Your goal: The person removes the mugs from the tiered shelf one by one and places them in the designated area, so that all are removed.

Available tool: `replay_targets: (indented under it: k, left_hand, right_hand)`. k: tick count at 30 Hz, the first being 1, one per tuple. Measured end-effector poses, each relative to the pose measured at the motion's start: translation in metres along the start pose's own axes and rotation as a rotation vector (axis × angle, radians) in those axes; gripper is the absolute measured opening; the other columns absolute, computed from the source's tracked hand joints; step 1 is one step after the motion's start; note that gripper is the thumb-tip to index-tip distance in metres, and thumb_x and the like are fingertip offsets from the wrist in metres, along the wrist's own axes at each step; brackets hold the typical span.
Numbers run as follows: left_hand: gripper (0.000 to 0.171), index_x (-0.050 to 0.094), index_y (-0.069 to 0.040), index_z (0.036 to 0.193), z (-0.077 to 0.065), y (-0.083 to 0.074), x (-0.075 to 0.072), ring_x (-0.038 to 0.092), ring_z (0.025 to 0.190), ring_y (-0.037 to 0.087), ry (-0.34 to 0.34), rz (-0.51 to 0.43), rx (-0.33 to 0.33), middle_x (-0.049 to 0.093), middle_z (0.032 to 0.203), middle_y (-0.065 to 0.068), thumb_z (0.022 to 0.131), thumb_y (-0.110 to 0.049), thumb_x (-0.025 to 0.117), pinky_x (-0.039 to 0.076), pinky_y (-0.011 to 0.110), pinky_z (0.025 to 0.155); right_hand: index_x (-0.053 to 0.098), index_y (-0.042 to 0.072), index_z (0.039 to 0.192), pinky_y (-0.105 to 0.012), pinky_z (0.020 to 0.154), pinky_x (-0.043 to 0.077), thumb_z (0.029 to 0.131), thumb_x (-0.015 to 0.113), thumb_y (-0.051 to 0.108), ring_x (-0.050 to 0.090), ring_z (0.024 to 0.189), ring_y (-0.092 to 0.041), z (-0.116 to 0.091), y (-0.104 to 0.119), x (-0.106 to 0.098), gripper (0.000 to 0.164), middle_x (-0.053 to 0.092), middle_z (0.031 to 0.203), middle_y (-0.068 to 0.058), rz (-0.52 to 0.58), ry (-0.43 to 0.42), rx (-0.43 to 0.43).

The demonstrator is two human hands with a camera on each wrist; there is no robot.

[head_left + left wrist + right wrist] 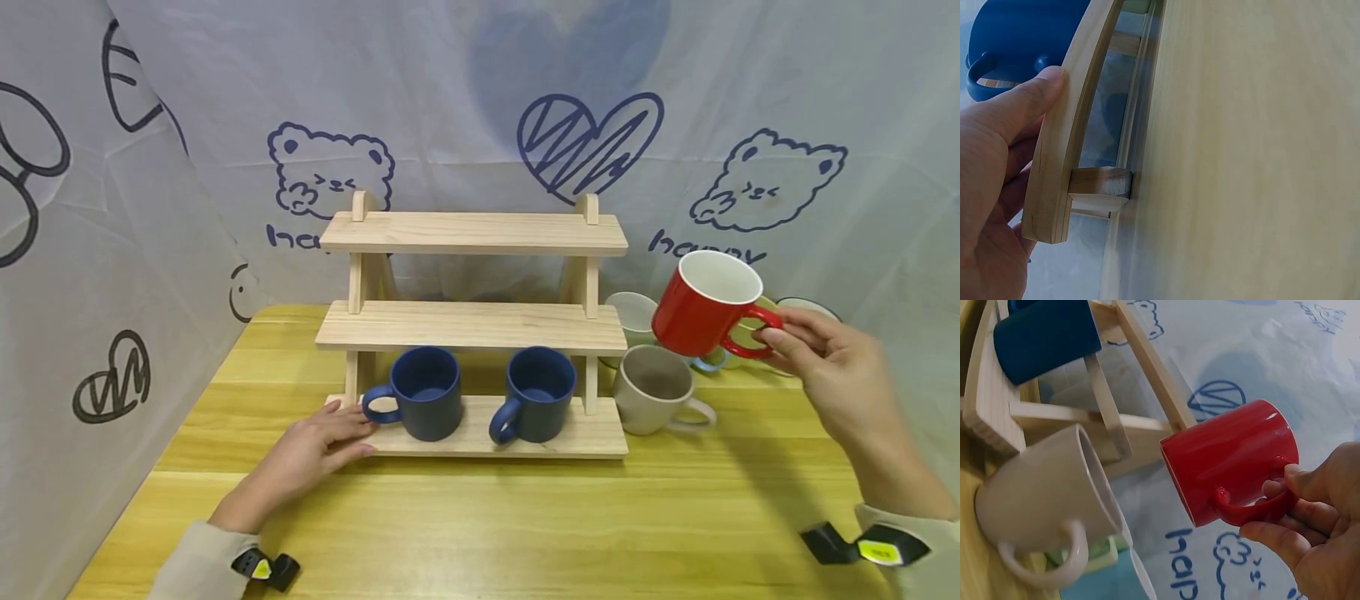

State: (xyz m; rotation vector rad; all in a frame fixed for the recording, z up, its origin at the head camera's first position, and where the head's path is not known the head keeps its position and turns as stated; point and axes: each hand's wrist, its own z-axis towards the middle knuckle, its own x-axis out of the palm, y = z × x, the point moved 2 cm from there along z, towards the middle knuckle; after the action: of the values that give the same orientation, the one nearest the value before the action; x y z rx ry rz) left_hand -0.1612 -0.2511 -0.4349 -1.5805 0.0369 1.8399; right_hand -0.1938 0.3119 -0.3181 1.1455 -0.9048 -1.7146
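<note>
A red mug (693, 312) with a white inside hangs in the air right of the wooden tiered shelf (472, 325). My right hand (840, 367) pinches its handle between thumb and fingers, the mug tilted a little. My left hand (315, 442) holds the left end of the bottom tier, thumb at its front edge (1050, 187). Beside those fingers, a dark blue mug (427, 396) stands on that tier, its handle pointing left. A second dark blue mug (538, 396) stands farther right, handle toward the front left.
A beige mug (652, 392) stands on the wooden table (480, 525) against the shelf's right end. Behind it are several more cups, including a pale one (630, 312) and a light blue mug (1110, 578), partly hidden. A printed white cloth (450, 100) hangs behind and at the left.
</note>
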Motion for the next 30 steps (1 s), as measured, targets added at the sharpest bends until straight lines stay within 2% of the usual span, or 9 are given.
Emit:
replay_targets:
  k: [4, 7, 10, 14, 20, 22, 27, 29, 30]
  left_hand:
    - [0.031, 0.075, -0.009, 0.112, 0.000, 0.001, 0.000, 0.059, 0.120, 0.027, -0.001, 0.003, -0.001, 0.069, 0.118, 0.004, 0.088, -0.029, 0.074, 0.031, 0.045, 0.115]
    - [0.031, 0.075, -0.009, 0.111, 0.000, 0.001, 0.000, 0.059, 0.120, 0.027, -0.004, 0.004, 0.001, 0.070, 0.118, 0.004, 0.087, -0.028, 0.074, 0.031, 0.045, 0.115]
    - [0.031, 0.075, -0.009, 0.111, 0.000, 0.000, 0.000, 0.060, 0.119, 0.027, -0.007, 0.003, 0.004, 0.070, 0.117, 0.004, 0.087, -0.028, 0.074, 0.031, 0.046, 0.114]
    - [0.031, 0.075, -0.009, 0.111, 0.000, 0.000, 0.000, 0.060, 0.119, 0.026, -0.006, 0.001, 0.006, 0.070, 0.117, 0.004, 0.088, -0.029, 0.074, 0.032, 0.046, 0.114]
    - [0.031, 0.075, -0.009, 0.111, 0.000, 0.001, 0.001, 0.060, 0.119, 0.027, -0.012, 0.000, 0.004, 0.070, 0.117, 0.004, 0.088, -0.029, 0.074, 0.031, 0.046, 0.114]
    - [0.031, 0.075, -0.009, 0.112, 0.000, 0.002, 0.001, 0.060, 0.119, 0.026, -0.011, 0.001, 0.001, 0.070, 0.117, 0.004, 0.087, -0.029, 0.074, 0.031, 0.046, 0.115]
    - [0.031, 0.075, -0.009, 0.111, 0.000, 0.002, 0.001, 0.059, 0.119, 0.026, -0.012, 0.004, -0.001, 0.070, 0.118, 0.004, 0.087, -0.029, 0.074, 0.031, 0.047, 0.114]
    - [0.031, 0.075, -0.009, 0.111, 0.000, 0.002, 0.001, 0.059, 0.119, 0.026, -0.012, 0.006, 0.000, 0.070, 0.117, 0.004, 0.087, -0.029, 0.074, 0.032, 0.047, 0.114]
    - [0.031, 0.075, -0.009, 0.111, 0.000, 0.002, 0.001, 0.059, 0.120, 0.026, -0.010, 0.005, -0.002, 0.070, 0.118, 0.004, 0.087, -0.029, 0.074, 0.032, 0.047, 0.114]
  right_hand:
    - [0.066, 0.011, 0.112, -0.014, 0.069, 0.056, 0.094, 0.062, 0.002, 0.068, 0.081, 0.002, -0.004, -0.008, -0.008, 0.021, 0.070, 0.095, 0.016, -0.008, -0.016, -0.006]
    - [0.067, 0.010, 0.108, -0.015, 0.069, 0.057, 0.094, 0.062, -0.001, 0.069, 0.079, 0.000, -0.008, -0.016, -0.014, 0.019, 0.071, 0.093, 0.012, 0.080, -0.018, 0.000]
    - [0.067, 0.009, 0.107, -0.015, 0.069, 0.057, 0.093, 0.063, 0.001, 0.068, 0.079, 0.001, -0.012, -0.025, -0.018, 0.017, 0.071, 0.093, 0.012, 0.092, -0.037, 0.027]
    - [0.066, 0.006, 0.112, -0.014, 0.069, 0.056, 0.094, 0.064, 0.005, 0.066, 0.081, 0.003, -0.017, -0.036, -0.023, 0.018, 0.069, 0.094, 0.015, 0.024, -0.074, 0.060]
    - [0.067, 0.010, 0.107, -0.016, 0.068, 0.057, 0.092, 0.065, 0.002, 0.068, 0.081, 0.002, -0.023, -0.052, -0.027, 0.017, 0.070, 0.092, 0.012, 0.188, -0.089, 0.100]
    - [0.066, 0.012, 0.105, -0.016, 0.067, 0.057, 0.093, 0.065, 0.003, 0.067, 0.079, 0.003, -0.025, -0.057, -0.027, 0.015, 0.069, 0.091, 0.015, 0.160, -0.094, 0.125]
    - [0.062, 0.005, 0.109, -0.016, 0.067, 0.057, 0.095, 0.062, 0.006, 0.066, 0.079, 0.006, -0.029, -0.068, -0.025, 0.014, 0.067, 0.090, 0.018, 0.075, -0.102, 0.158]
    - [0.062, 0.003, 0.110, -0.017, 0.067, 0.057, 0.094, 0.062, 0.004, 0.067, 0.079, 0.005, -0.032, -0.074, -0.024, 0.015, 0.068, 0.090, 0.017, 0.118, -0.101, 0.160]
    - [0.063, 0.006, 0.109, -0.016, 0.067, 0.057, 0.094, 0.062, 0.004, 0.067, 0.079, 0.005, -0.033, -0.076, -0.024, 0.014, 0.068, 0.090, 0.017, 0.121, -0.100, 0.159]
